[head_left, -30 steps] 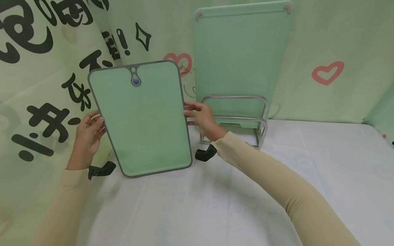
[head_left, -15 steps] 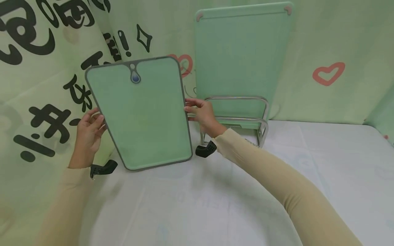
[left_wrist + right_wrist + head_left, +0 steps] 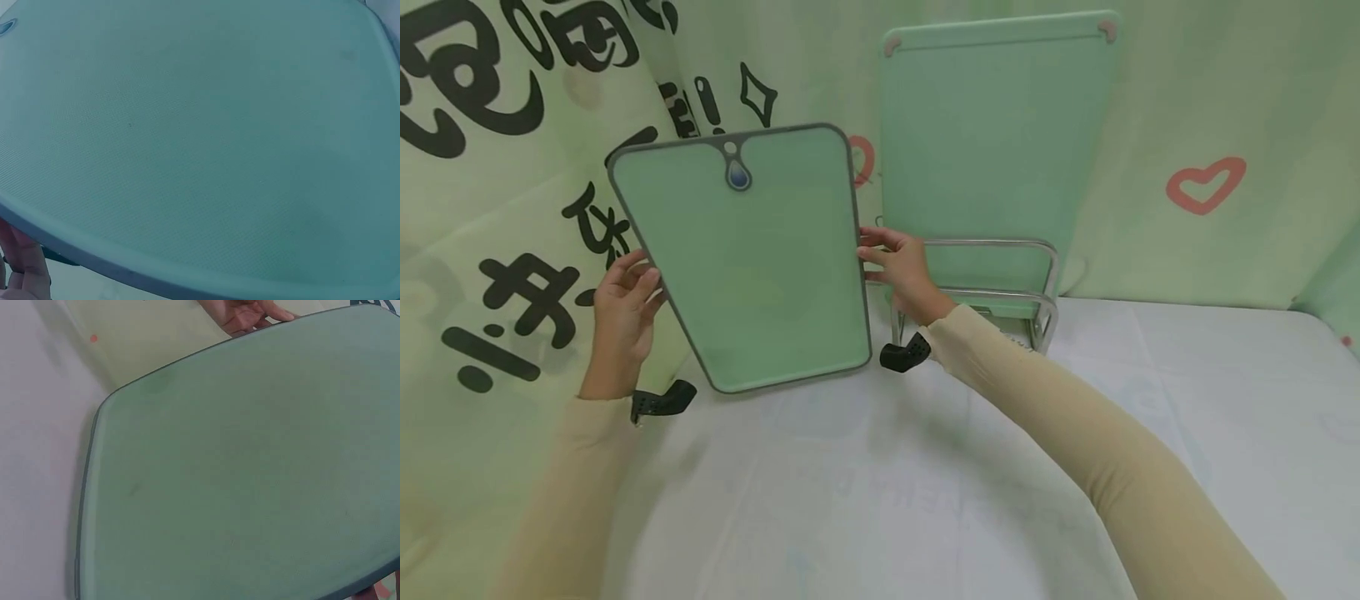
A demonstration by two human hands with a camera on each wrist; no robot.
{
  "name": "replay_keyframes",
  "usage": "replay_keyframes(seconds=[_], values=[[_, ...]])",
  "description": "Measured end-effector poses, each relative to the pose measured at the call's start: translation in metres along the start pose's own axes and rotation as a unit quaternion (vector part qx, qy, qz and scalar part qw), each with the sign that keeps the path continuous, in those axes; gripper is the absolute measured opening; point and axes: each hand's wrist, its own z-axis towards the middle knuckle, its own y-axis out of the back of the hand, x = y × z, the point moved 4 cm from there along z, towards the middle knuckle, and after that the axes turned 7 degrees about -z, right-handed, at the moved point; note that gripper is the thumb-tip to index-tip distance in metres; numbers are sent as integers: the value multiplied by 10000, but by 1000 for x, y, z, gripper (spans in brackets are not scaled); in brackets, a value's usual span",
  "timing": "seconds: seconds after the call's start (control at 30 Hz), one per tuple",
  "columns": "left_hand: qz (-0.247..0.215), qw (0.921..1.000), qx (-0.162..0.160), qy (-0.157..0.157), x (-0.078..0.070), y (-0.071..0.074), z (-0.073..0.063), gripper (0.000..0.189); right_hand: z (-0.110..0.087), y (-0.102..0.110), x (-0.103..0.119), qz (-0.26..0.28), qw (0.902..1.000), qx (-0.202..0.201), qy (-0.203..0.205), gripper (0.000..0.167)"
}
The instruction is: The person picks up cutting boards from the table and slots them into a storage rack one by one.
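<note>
A green cutting board with a grey rim and a blue teardrop mark near its top stands tilted before me. My left hand holds its left edge, thumb in front. On the opposite edge, my right hand grips with thumb and fingers. Whether the lower edge touches the table, I cannot tell. The cutting board fills most of the left wrist view, and fingers show at its lower left. In the right wrist view, the left hand appears beyond the board's far edge.
Behind my right hand, a metal rack stands on the white-covered table. A larger pale green cutting board with pinkish corners stands upright in it. Green curtain-like cloth with hearts and black lettering hangs behind and at the left.
Both hands have moved the cutting board upward in the head view, farther from me. The grip on its two sides stays the same. The rack and the larger board have stayed in place.
</note>
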Motion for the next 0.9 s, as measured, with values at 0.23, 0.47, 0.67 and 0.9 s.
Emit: replay_keyframes(seconds=[0.23,0.47,0.67,0.9], values=[[188,9995,101,-224,2,-5,2,19,2,5,3,20,9998,-38,187,34],[-42,9991,135,-388,2,-11,5,17,4,7,9,142,9991,-130,365,32],[-129,9981,128,-580,5,-14,7,15,3,9,15,131,9984,-85,540,33],[-112,9975,137,-690,11,-17,10,16,4,14,17,151,9979,-105,621,34]])
